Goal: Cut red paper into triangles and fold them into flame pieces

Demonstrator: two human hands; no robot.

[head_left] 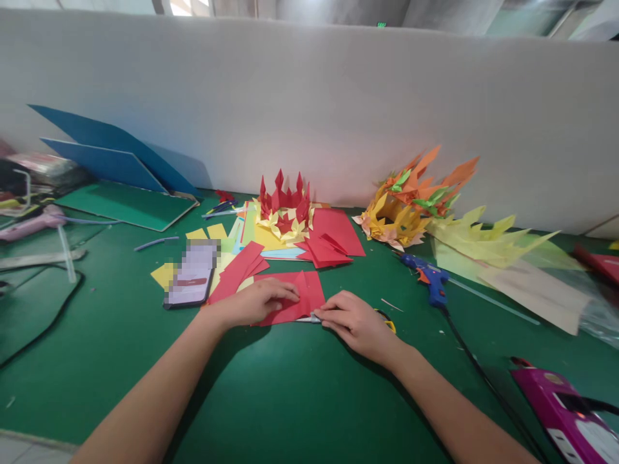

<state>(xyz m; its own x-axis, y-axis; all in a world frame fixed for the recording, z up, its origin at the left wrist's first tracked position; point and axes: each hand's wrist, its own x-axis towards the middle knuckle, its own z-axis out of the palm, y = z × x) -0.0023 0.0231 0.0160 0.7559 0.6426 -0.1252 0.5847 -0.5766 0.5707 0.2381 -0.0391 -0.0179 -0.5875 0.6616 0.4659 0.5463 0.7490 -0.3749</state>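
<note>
A red paper sheet [309, 293] lies on the green table [290, 393] in front of me. My left hand [258, 301] rests on the sheet's left part, its fingers curled down onto the paper. At the sheet's lower right edge my right hand [353, 319] is closed on scissors [387, 317]; a silvery blade tip shows by the fingers and a yellow handle behind the hand.
A phone [192, 274] lies left of the sheet, with loose red paper pieces [239, 267] beside it. Behind stand a red-and-yellow paper crown [284, 212] and an orange-yellow paper piece [411, 200]. A blue glue gun [430, 277] with its cord lies right; a magenta box [565, 406] sits at the lower right.
</note>
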